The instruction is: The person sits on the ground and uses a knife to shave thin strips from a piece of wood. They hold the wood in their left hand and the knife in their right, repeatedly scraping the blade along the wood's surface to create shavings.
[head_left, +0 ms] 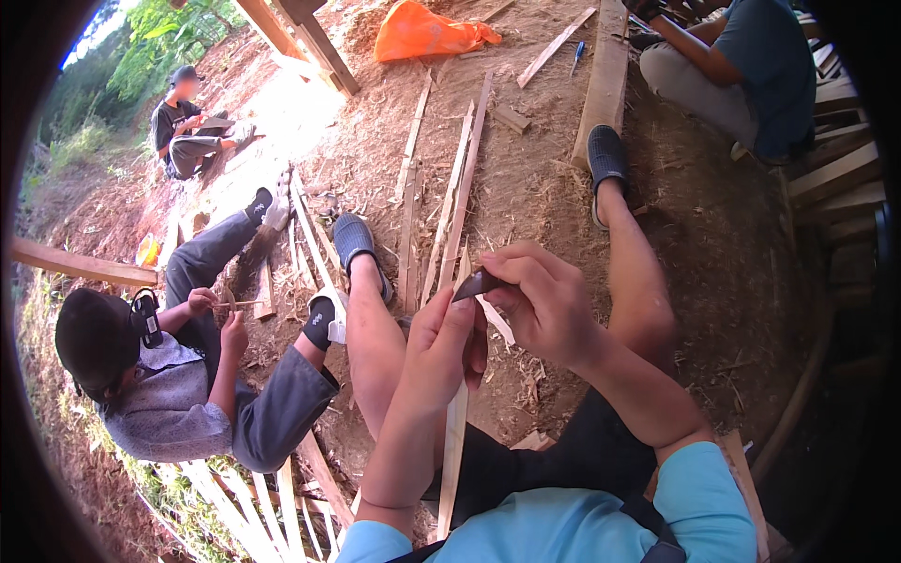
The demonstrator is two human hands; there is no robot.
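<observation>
My left hand [439, 342] and my right hand [544, 305] meet in front of me over the ground. Between their fingertips is a small, dark, slightly curved piece [477, 283] with a shiny surface; its exact kind I cannot make out. Right thumb and fingers pinch its upper end, while the left thumb and forefinger close on the lower end. A long pale wooden strip [452, 460] runs below my left hand toward my lap. Whether the left fingers also grip that strip is hidden.
Long wooden strips [465, 192] lie on the dirt ahead, near an orange bag [422, 33] and a blue pen-like tool [577, 58]. A person [160, 375] sits at left working a thin stick; others sit far left and upper right. Stacked lumber [840, 178] lines the right.
</observation>
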